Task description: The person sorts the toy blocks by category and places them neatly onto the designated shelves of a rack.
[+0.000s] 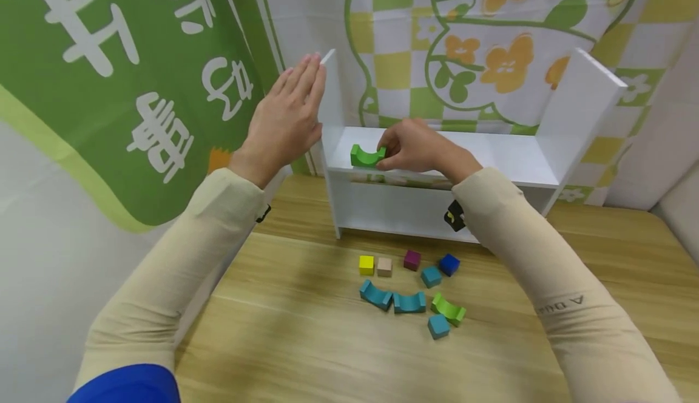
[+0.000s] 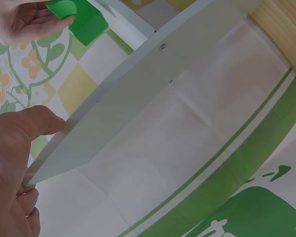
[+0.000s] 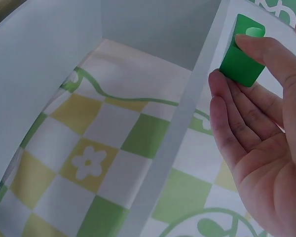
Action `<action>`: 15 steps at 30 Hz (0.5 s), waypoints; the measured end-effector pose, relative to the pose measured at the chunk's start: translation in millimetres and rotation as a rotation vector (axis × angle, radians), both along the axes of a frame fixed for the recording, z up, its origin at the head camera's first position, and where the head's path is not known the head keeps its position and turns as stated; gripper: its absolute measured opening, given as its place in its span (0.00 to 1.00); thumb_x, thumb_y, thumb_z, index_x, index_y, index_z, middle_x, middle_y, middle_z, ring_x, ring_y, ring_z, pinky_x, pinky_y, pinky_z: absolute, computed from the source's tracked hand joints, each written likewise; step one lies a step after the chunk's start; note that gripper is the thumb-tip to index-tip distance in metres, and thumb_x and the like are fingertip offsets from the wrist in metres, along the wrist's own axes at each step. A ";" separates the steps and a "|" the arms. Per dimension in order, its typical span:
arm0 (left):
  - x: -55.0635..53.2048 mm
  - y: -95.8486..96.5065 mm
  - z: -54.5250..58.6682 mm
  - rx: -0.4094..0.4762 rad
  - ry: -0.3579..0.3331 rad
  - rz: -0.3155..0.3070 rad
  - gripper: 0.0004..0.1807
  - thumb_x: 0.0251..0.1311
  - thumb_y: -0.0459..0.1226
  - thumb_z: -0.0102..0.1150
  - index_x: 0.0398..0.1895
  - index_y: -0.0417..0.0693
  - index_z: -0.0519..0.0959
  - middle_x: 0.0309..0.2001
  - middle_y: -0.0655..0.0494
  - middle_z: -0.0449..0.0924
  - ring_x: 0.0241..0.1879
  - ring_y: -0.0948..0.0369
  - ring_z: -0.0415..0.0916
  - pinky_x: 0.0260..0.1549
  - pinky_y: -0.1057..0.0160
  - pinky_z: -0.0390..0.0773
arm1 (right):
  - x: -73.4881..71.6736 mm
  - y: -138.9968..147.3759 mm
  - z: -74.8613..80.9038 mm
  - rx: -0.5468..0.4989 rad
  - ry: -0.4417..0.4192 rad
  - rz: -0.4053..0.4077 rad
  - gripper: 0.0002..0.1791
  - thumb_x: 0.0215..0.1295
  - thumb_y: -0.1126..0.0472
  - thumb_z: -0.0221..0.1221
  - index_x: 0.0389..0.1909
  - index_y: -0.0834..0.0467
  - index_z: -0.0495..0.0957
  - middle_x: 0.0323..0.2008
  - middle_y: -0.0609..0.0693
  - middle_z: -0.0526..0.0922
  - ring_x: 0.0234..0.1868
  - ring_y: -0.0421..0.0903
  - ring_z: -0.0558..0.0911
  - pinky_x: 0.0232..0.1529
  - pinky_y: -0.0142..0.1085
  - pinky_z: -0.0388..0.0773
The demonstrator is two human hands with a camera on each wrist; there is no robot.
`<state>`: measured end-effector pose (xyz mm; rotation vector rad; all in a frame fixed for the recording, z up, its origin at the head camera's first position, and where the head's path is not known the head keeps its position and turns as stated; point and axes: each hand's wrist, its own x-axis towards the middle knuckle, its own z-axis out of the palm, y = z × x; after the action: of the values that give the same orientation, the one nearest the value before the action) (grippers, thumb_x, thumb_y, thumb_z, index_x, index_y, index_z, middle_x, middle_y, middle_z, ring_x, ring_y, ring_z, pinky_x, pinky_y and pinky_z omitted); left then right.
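My right hand (image 1: pixel 417 147) pinches a green block (image 1: pixel 367 156) with a curved hollow on top, between thumb and fingers. The block stands at the left end of the white shelf unit's middle board (image 1: pixel 510 159), near its front edge; the right wrist view shows the block (image 3: pixel 244 61) from one end. At the unit's left side panel (image 1: pixel 330 108) is my left hand (image 1: pixel 286 118), its fingers straight and together. In the left wrist view its thumb (image 2: pixel 47 123) touches the panel's edge and its fingertips (image 2: pixel 28 187) are at the panel's top corner.
Below the shelf unit, the wooden table (image 1: pixel 262 342) bears a yellow cube (image 1: pixel 366 265), several other coloured cubes, two teal curved blocks (image 1: pixel 409 303) and a light green one (image 1: pixel 449 310). Patterned cloth (image 1: pixel 393 39) hangs behind. A green banner (image 1: pixel 164 87) hangs on the left.
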<state>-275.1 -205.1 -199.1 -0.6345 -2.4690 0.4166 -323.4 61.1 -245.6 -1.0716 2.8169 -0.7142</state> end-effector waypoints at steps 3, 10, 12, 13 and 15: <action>-1.4 3.7 0.0 -0.008 0.005 -0.002 0.44 0.74 0.41 0.54 0.83 0.29 0.47 0.85 0.36 0.45 0.86 0.44 0.45 0.86 0.49 0.49 | -4.3 -2.6 -1.9 0.000 -0.014 -0.011 0.18 0.65 0.56 0.73 0.52 0.61 0.88 0.46 0.55 0.93 0.49 0.49 0.92 0.56 0.45 0.88; -1.8 5.5 0.4 -0.036 0.000 0.015 0.46 0.75 0.43 0.57 0.84 0.29 0.46 0.86 0.35 0.44 0.86 0.44 0.45 0.86 0.49 0.48 | -9.9 -8.5 -2.2 0.016 -0.026 -0.012 0.19 0.65 0.56 0.73 0.53 0.62 0.88 0.47 0.56 0.92 0.50 0.50 0.91 0.57 0.46 0.88; -1.7 4.5 0.4 -0.036 -0.004 0.022 0.47 0.75 0.43 0.57 0.84 0.29 0.45 0.86 0.35 0.44 0.86 0.44 0.44 0.86 0.49 0.47 | -11.2 -11.1 -1.6 0.021 -0.026 -0.004 0.19 0.65 0.56 0.73 0.52 0.62 0.88 0.47 0.56 0.93 0.49 0.50 0.91 0.57 0.46 0.87; -1.7 3.8 0.4 -0.037 -0.005 0.025 0.47 0.75 0.43 0.57 0.84 0.29 0.45 0.86 0.35 0.43 0.86 0.44 0.44 0.86 0.49 0.47 | -11.9 -12.5 -1.3 0.023 -0.025 0.000 0.18 0.65 0.57 0.73 0.52 0.62 0.88 0.46 0.57 0.93 0.49 0.50 0.91 0.57 0.46 0.87; -1.8 2.2 0.3 -0.038 -0.010 0.032 0.47 0.75 0.43 0.56 0.84 0.29 0.44 0.86 0.35 0.43 0.86 0.44 0.43 0.86 0.49 0.47 | -13.3 -15.5 -1.0 0.030 -0.026 0.007 0.18 0.64 0.57 0.73 0.51 0.62 0.88 0.46 0.56 0.93 0.49 0.50 0.91 0.57 0.46 0.87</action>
<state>-276.9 -202.8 -198.8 -0.6151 -2.4890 0.4742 -336.7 45.6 -246.6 -1.0589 2.7921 -0.6783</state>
